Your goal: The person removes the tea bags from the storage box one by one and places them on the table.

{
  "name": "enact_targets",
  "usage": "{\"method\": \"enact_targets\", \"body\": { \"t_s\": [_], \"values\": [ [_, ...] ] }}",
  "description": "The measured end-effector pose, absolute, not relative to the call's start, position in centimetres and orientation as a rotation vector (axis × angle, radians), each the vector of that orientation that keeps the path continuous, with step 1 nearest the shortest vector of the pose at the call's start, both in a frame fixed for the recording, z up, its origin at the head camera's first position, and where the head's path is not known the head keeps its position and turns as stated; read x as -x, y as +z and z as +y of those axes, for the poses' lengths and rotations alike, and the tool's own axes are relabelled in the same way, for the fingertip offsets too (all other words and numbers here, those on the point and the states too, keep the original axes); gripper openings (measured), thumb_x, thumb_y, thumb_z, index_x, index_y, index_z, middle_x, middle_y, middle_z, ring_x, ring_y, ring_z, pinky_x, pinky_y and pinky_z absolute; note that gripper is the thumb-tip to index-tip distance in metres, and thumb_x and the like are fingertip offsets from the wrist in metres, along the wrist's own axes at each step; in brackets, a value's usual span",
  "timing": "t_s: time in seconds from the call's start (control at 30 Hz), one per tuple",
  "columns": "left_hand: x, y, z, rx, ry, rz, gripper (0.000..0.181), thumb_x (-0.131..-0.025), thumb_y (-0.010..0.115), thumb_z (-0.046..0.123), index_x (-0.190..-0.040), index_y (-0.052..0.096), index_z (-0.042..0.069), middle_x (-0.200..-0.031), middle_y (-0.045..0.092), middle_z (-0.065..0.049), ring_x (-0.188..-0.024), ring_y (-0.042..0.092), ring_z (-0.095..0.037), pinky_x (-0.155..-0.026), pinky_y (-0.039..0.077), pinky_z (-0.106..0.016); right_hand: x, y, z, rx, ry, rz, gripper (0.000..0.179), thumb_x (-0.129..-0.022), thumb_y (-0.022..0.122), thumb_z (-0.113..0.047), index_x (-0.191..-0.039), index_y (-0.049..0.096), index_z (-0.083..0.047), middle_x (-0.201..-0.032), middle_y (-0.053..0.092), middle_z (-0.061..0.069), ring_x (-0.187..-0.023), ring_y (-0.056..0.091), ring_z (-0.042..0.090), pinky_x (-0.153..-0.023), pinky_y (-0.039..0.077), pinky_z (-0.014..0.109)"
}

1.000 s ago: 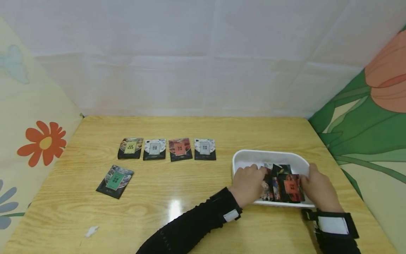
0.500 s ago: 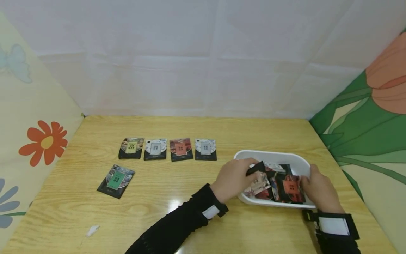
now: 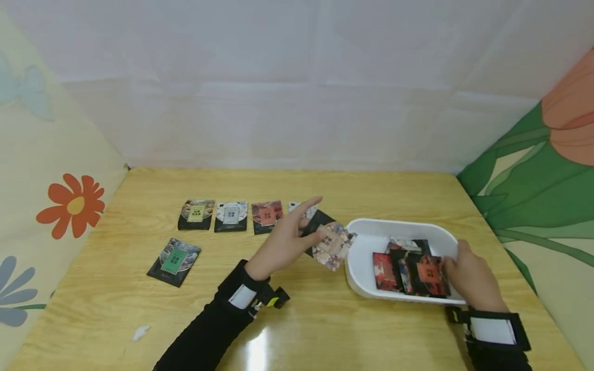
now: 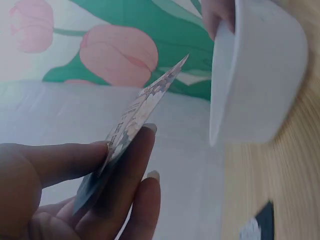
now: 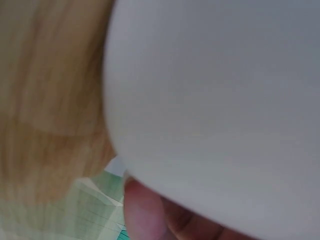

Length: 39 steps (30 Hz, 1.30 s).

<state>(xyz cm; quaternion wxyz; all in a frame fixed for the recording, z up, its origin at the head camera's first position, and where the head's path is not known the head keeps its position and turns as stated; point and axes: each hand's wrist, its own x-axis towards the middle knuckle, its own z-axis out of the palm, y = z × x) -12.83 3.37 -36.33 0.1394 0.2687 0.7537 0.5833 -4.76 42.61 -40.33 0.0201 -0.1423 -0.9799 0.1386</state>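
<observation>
Between thumb and fingers my left hand (image 3: 285,239) pinches a black seasoning packet with a pale floral picture (image 3: 333,246), held in the air left of the white tub (image 3: 401,222). In the left wrist view the packet (image 4: 135,120) is seen nearly edge-on, thumb on one face and fingers behind. My right hand (image 3: 475,275) grips the tub's right rim, thumb inside. Several packets, mostly red and black (image 3: 429,275), lie overlapping in the tub. In the right wrist view the tub's wall (image 5: 210,110) fills most of the picture.
A row of packets lies along the back: yellow-labelled (image 3: 196,214), white (image 3: 231,216), red (image 3: 266,215), and another white one (image 3: 297,206) partly behind my left hand. A green-labelled packet (image 3: 174,262) lies in front of them. A white scrap (image 3: 140,333) is at front left.
My left hand has come out of the tub with a packet and moved left, over toward the row's right end. The right hand stays on the rim.
</observation>
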Motion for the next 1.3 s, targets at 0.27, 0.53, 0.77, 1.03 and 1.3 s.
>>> {"method": "enact_targets", "body": {
  "t_s": [0.27,0.53,0.77,1.03,1.3],
  "values": [
    [13.6,-38.5,-1.8,-0.526,1.568,2.418,0.047,-0.088,0.069,0.026,-0.132,0.058,0.014,-0.137,0.054,-0.003,-0.120,0.057,-0.025,-0.090,0.047,-0.033,4.7,-40.7,42.8,0.443,0.455,-3.037,0.047,-0.092,0.049,-0.009,-0.123,0.032,0.023,-0.100,0.050,0.046,-0.078,0.058,0.052,-0.055,0.045,0.052],
    [15.0,-38.4,-5.9,-0.530,1.439,2.515,0.029,-0.088,0.068,0.029,-0.114,0.068,0.017,-0.093,0.065,0.000,-0.063,0.053,-0.018,-0.058,0.040,-0.031,5.4,-40.9,42.8,0.503,0.478,-3.081,0.049,-0.093,0.047,-0.011,-0.125,0.031,0.023,-0.105,0.048,0.047,-0.086,0.057,0.056,-0.060,0.045,0.055],
    [15.8,-39.1,-9.9,-0.675,1.154,2.510,0.027,-0.095,0.059,0.022,-0.119,0.067,0.014,-0.091,0.063,0.000,-0.053,0.042,-0.013,-0.054,0.037,-0.027,5.4,-40.8,43.4,0.507,0.465,-3.115,0.053,-0.093,0.047,-0.013,-0.125,0.028,0.025,-0.104,0.047,0.049,-0.085,0.056,0.057,-0.058,0.044,0.054],
    [16.0,-40.0,-11.9,-0.644,0.932,2.425,0.043,-0.092,0.062,0.016,-0.134,0.056,0.008,-0.108,0.065,-0.008,-0.049,0.036,-0.012,-0.054,0.037,-0.028,5.3,-40.5,43.6,0.529,0.473,-3.113,0.051,-0.094,0.046,-0.014,-0.125,0.029,0.023,-0.104,0.048,0.047,-0.084,0.057,0.055,-0.060,0.044,0.054],
    [16.1,-40.9,-12.1,-0.536,0.784,2.541,0.045,-0.089,0.064,0.014,-0.134,0.057,0.014,-0.081,0.063,-0.007,-0.046,0.035,-0.013,-0.050,0.033,-0.028,5.6,-40.2,43.0,0.572,0.495,-3.120,0.053,-0.095,0.046,-0.014,-0.127,0.028,0.023,-0.108,0.047,0.048,-0.087,0.056,0.054,-0.061,0.045,0.053]
  ]
}}
